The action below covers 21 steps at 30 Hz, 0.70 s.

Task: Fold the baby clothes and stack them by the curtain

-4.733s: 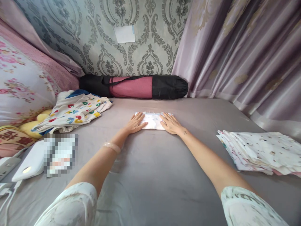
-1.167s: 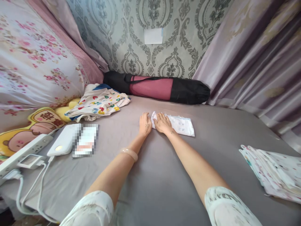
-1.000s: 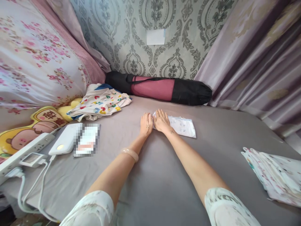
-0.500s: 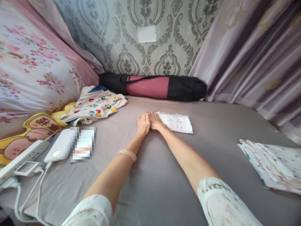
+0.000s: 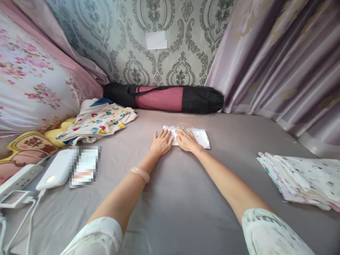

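One folded, oblong white cloth (image 5: 201,137) is lying on the grey bedsheet (image 5: 175,198), long axis running left to right; my left hand (image 5: 161,142) is covering its left end, my right hand (image 5: 187,140), nearer the exposed right end, its middle; both are resting flat, fingers spread.

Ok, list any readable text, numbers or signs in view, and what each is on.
Cushion: two Chinese characters; one looks like "福", the other unclear.
Pixelated item: masked, unreadable.
Paper: nothing legible.
White box: pale round spot, no legible number.
Left hand, right wrist: marks too small to read.
Cloth: no legible text.
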Available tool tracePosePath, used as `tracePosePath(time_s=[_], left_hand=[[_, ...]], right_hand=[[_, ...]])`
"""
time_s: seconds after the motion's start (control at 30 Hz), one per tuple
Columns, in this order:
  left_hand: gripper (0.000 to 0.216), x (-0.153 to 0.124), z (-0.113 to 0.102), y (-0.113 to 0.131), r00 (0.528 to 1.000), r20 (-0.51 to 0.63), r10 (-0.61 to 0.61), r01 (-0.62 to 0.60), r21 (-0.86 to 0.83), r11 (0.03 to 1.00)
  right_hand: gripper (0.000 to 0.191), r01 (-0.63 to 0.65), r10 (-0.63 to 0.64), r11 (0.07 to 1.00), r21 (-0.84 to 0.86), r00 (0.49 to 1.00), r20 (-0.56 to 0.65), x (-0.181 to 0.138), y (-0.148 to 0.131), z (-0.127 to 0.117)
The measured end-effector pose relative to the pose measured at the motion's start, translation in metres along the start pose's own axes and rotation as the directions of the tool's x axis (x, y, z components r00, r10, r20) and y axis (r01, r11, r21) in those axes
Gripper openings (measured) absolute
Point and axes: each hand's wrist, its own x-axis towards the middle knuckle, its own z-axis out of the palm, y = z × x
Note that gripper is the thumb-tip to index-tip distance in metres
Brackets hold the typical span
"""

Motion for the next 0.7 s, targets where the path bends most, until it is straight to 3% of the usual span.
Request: tracePosePath(time_s=[0.2, 0.4, 0.5, 0.7], left_hand=[[0.056, 0.002, 0.001, -0.004, 0.998, 0.070, 0.001, -0.002, 0.015, 1.000], [0.058, 0.003, 0.002, -0.005, 0.996, 0.090, -0.013, 0.012, 0.010, 1.000], [0.058, 0.003, 0.002, -0.005, 0.995, 0.101, -0.011, 0.010, 0.014, 1.000], [0.059, 0.002, 0.000, -0.005, 0.994, 0.112, -0.009, 0.005, 0.035, 0.999]], right_hand=[[0.051, -0.011, 0.010, 1.000, -0.006, 0.997, -0.075, 0.000, -0.003, 0.012], [0.055, -0.028, 0.022, 0.993, 0.115, 0.999, 0.048, 0.002, 0.004, -0.006], [0.057, -0.083, 0.083, 0.991, 0.104, 0.997, -0.001, -0.001, 0.012, -0.013], [0.058, -0.085, 0.086, 0.996, 0.016, 0.995, -0.046, -0.009, 0.020, 0.006]])
